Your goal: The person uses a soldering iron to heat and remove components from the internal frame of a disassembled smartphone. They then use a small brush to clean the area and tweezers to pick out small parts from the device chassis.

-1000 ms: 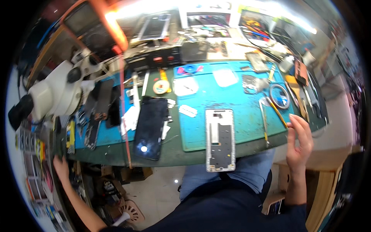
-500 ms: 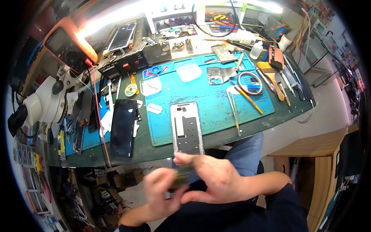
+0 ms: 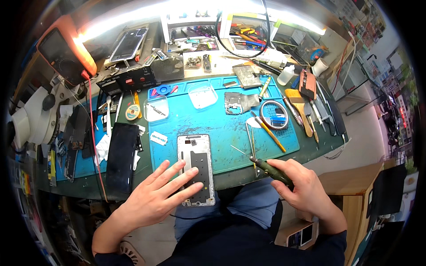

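A bare phone frame [image 3: 210, 166], silver with a black inner panel, lies at the front of the blue repair mat [image 3: 222, 128] and reaches past its near edge. Over its lower left part my left hand [image 3: 155, 193] is spread, fingers apart and holding nothing; the fingertips seem to rest on the frame. To the right, my right hand [image 3: 299, 184] grips a screwdriver [image 3: 273, 172] by its dark green handle. Its long thin shaft points up and left above the mat. Close to the shaft lie tweezers [image 3: 252, 142]. A razor blade [image 3: 158, 138] is left of the frame.
A black phone screen [image 3: 121, 155] lies at the left beside a red cable [image 3: 94, 137]. Clear plastic trays [image 3: 203, 96], a metal ring [image 3: 262, 116] and a phone part [image 3: 237, 103] sit farther back. Brushes [image 3: 298, 104] line the right; an orange multimeter [image 3: 66, 53] stands back left.
My hands, together before with the blurred green tool between them, have parted. My left hand is now over the frame; my right holds the screwdriver off to the right. The view has shifted.
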A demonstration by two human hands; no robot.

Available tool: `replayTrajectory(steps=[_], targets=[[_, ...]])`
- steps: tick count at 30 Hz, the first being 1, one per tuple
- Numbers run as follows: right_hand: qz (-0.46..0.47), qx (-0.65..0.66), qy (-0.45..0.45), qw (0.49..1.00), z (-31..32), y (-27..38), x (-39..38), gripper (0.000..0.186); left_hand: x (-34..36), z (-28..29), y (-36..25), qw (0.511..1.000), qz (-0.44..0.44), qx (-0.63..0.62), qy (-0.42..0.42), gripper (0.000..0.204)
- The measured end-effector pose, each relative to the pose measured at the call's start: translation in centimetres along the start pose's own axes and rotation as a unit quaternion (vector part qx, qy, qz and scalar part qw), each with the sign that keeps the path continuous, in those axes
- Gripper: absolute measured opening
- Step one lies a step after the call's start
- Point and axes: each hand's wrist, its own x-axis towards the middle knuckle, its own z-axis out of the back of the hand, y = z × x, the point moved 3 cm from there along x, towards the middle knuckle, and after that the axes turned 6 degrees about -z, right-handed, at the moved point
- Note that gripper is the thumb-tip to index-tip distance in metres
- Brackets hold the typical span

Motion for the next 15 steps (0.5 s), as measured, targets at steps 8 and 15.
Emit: replayTrajectory(steps=[8,15], targets=[[0.036,-0.082,0.026,0.996,1.8,0.5,2.8,0.065,2.3,0.5,1.4,0.995,-0.015,-0.101,-0.022,0.086],[0.117,-0.131,0.013,0.984,0.8,1.3,5.2,0.066,8.2,-2.3,0.2,0.981,0.115,-0.083,-0.13,0.079]])
